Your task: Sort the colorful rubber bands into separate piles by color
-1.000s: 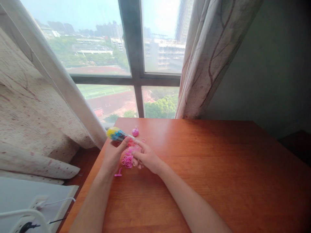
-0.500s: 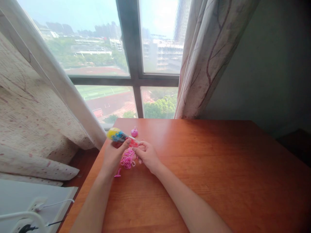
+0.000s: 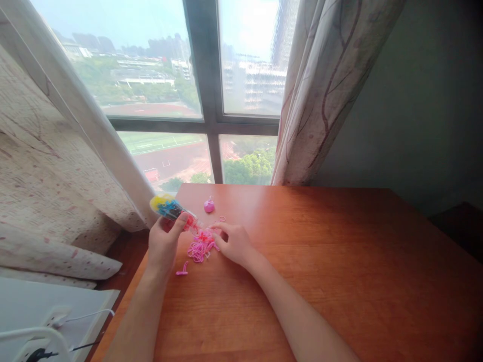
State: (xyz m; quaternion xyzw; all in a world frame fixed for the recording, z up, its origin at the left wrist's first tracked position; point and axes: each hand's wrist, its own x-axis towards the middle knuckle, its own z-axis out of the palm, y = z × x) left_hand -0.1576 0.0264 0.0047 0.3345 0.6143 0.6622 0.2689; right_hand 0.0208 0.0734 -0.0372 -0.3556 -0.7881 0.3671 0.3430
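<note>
A person's left hand (image 3: 163, 244) is clenched around a clear plastic tube (image 3: 171, 208), thumb across its lower end and fingers wrapped behind. The tube is tilted so that its mouth points down past the thumb tip towards a heap of small pink elastic bands (image 3: 202, 246) on the wooden table (image 3: 339, 261). Held that way, the open end sits just above the heap. The tube's raised end is packed with yellow and blue bands, with red ones nearer the thumb.

The right hand (image 3: 236, 244) rests palm-down, its bent fingertips touching the heap's near edge. Whether they pinch a band cannot be told.

A round pink cap (image 3: 209, 205) lies beyond both sets of fingertips, apart from the tube, which seems to be why the mouth is open. A pink hook (image 3: 182, 270) lies on the table just below the left-hand fingers, and one stray band (image 3: 222, 218) sits just beyond the right-hand fingertips.
</note>
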